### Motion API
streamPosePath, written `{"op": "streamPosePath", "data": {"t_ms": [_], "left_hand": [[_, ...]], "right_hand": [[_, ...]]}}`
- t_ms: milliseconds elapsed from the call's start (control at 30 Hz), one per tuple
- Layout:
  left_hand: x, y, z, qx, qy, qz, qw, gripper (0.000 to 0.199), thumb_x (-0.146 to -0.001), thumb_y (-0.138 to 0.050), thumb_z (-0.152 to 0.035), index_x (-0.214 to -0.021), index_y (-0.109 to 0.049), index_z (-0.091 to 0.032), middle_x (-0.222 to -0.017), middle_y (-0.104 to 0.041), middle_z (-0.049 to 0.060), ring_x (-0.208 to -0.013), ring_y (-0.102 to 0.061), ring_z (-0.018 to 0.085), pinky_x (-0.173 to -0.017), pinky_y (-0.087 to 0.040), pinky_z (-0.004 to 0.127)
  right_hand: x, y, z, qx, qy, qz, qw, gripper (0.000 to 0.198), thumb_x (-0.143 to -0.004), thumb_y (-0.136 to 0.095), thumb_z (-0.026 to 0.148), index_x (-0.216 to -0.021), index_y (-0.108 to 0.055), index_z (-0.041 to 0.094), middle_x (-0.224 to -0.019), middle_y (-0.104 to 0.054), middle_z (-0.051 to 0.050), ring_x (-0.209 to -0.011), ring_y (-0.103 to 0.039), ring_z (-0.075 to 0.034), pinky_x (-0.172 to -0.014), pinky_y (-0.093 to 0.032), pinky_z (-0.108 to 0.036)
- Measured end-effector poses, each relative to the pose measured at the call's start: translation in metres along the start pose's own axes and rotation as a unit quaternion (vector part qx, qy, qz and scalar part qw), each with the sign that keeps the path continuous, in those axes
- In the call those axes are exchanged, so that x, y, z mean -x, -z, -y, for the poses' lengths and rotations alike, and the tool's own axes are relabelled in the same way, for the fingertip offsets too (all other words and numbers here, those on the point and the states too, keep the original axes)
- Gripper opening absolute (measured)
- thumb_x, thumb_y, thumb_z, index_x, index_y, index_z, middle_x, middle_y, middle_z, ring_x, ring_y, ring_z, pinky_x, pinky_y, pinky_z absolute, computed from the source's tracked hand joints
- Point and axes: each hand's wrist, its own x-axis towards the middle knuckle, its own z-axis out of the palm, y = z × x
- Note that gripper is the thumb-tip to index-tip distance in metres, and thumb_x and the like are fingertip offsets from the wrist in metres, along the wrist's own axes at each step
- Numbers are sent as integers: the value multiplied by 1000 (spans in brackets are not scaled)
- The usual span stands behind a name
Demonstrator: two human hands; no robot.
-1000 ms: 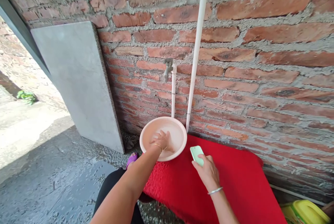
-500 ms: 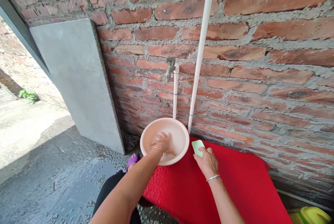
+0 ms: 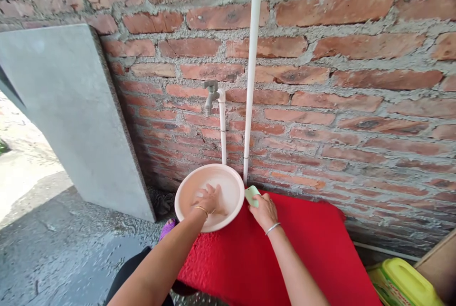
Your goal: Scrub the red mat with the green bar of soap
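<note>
Inside a basin [image 3: 230, 187] rests one hand [image 3: 208, 200] (left).

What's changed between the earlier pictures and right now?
The right hand has moved the pale green object forward toward the brick wall and closer to the peach basin. The view has swung right, showing more of the yellow container. Nothing was newly gripped or released; the left hand stays in the basin, fingers spread.
</note>
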Motion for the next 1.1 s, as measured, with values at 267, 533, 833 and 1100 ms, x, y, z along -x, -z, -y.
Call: {"op": "streamPosePath", "data": {"t_ms": [267, 533, 833, 1100], "left_hand": [[1, 1, 2, 16, 0, -10, 1000, 127, -54, -82, -55, -158, -11, -38, -167, -10, 14, -142, -13, 58, -86, -39, 82], [-9, -11, 0, 36, 6, -58, 998, 101, -62, -72, -67, -152, -38, -33, -163, -22, 17, -138, -17, 62, -82, -35, 85], [-8, -8, 0, 52, 17, -75, 996, 97, -66, -65, -72, -152, -38, -36, -163, -25, 14, -138, -24, 59, -87, -38, 82], [4, 4, -1, 43, 14, -36, 998, 103, -65, -68, -67, -155, -27, -40, -166, -16, 13, -142, -17, 58, -85, -38, 83]], "right_hand": [[-9, 29, -94, 23, -80, -19, 996, 39, -83, -62, 41, -119, -69, 30, -110, -60, -7, -99, -63, -21, -88, -43, -31], [57, 106, -260, 50, -318, -54, 945, 53, -91, -45, 46, -128, -65, 15, -105, -66, -24, -97, -68, -31, -81, -49, -40], [57, 32, -104, -37, -130, -40, 990, 40, -86, -58, 47, -119, -68, 28, -106, -61, -7, -91, -66, -20, -78, -48, -28], [44, -7, -39, -34, -17, -29, 999, 33, -78, -70, 37, -111, -71, 33, -106, -60, -3, -100, -62, -19, -91, -43, -27]]}}
